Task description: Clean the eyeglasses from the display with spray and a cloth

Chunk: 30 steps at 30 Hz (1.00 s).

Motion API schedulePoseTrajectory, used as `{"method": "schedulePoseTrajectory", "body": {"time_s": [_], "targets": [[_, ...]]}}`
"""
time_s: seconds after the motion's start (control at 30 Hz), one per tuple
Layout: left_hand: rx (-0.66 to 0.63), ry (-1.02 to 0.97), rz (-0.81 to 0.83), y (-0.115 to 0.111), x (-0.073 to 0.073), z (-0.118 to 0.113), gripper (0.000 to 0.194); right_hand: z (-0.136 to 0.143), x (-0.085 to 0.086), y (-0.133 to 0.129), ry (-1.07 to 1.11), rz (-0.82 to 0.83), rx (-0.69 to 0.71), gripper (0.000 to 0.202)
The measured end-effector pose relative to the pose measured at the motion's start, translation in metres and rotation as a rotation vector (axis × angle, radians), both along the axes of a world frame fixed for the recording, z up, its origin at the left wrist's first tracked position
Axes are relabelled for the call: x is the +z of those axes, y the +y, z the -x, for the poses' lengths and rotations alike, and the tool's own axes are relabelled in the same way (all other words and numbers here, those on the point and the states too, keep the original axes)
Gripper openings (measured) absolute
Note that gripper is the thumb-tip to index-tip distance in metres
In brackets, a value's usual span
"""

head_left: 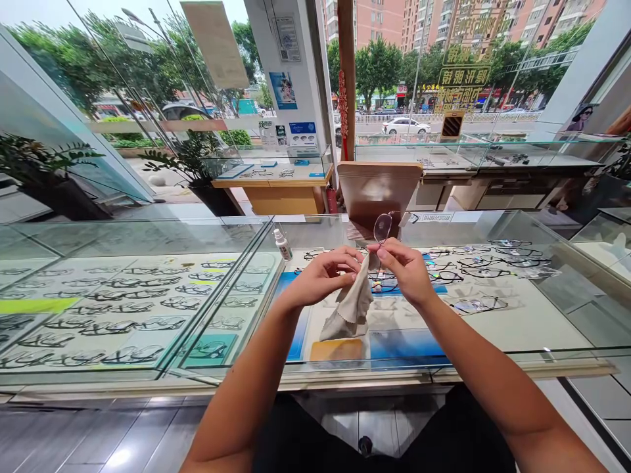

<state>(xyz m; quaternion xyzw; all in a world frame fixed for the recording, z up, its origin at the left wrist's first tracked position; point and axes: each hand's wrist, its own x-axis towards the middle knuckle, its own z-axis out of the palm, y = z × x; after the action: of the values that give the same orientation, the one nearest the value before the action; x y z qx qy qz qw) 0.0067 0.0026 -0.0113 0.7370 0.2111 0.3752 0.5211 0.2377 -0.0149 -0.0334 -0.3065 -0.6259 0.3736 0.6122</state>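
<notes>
Here, both of the person's hands are raised over the middle of the glass-topped counter [369, 380]. The left hand [325, 274] is loosely curled, thumb and fingers closing on a grey cloth [349, 310] that hangs in folds towards the front edge. The right hand [407, 269] is nearly closed, pinching a pair of eyeglasses [382, 228] between thumb and fingers; one round lens stands up above the fingertips, towards the far edge. The two hands' fingertips come close together at the cloth's upper end; whether they touch is hard to tell. A white bottle [282, 246] stands near the far edge, left of the hands. Under the glass, spectacle frames [486, 263] lie towards the far right corner, and an orange panel [336, 350] lies near the front edge. Beyond the far edge is a chair [379, 187].
</notes>
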Motion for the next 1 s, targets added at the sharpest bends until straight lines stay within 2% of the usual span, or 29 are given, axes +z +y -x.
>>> {"method": "schedulePoseTrajectory", "body": {"time_s": [0.17, 0.3, 0.37, 0.4, 0.47, 0.53, 0.57, 0.6, 0.73, 0.87, 1.0], "targets": [[0.021, 0.016, 0.072, -0.007, -0.007, -0.011, 0.036, 0.003, 0.000, -0.002, 0.002, -0.019, -0.030, 0.032], [0.028, 0.052, -0.221, -0.016, -0.005, -0.019, 0.023, 0.004, 0.001, -0.003, 0.017, -0.018, -0.034, 0.032], [0.012, 0.041, -0.334, -0.020, -0.005, -0.023, 0.023, 0.004, 0.000, -0.003, 0.029, -0.010, -0.027, 0.031], [0.050, 0.013, -0.357, -0.021, -0.005, -0.025, 0.024, 0.004, -0.001, -0.002, 0.036, -0.004, -0.018, 0.031], [0.235, -0.066, -0.365, -0.022, -0.008, -0.028, 0.021, 0.003, -0.003, -0.001, 0.056, 0.012, 0.012, 0.031], [0.423, -0.121, -0.305, -0.020, -0.013, -0.032, 0.019, 0.003, -0.006, 0.000, 0.074, 0.032, 0.044, 0.030], [0.463, -0.124, -0.249, -0.019, -0.016, -0.033, 0.024, 0.002, -0.008, 0.000, 0.079, 0.041, 0.056, 0.030], [0.456, -0.117, -0.179, -0.017, -0.019, -0.034, 0.031, 0.003, -0.009, 0.000, 0.079, 0.049, 0.065, 0.030], [0.285, -0.117, 0.089, -0.011, -0.027, -0.037, 0.051, 0.003, -0.010, 0.000, 0.062, 0.051, 0.094, 0.029], [0.204, -0.109, 0.223, -0.011, -0.027, -0.039, 0.052, 0.004, -0.007, -0.001, 0.055, 0.057, 0.097, 0.030], [0.122, -0.130, 0.343, -0.016, -0.020, -0.038, 0.052, 0.006, -0.005, -0.003, 0.052, 0.086, 0.091, 0.035]]}}
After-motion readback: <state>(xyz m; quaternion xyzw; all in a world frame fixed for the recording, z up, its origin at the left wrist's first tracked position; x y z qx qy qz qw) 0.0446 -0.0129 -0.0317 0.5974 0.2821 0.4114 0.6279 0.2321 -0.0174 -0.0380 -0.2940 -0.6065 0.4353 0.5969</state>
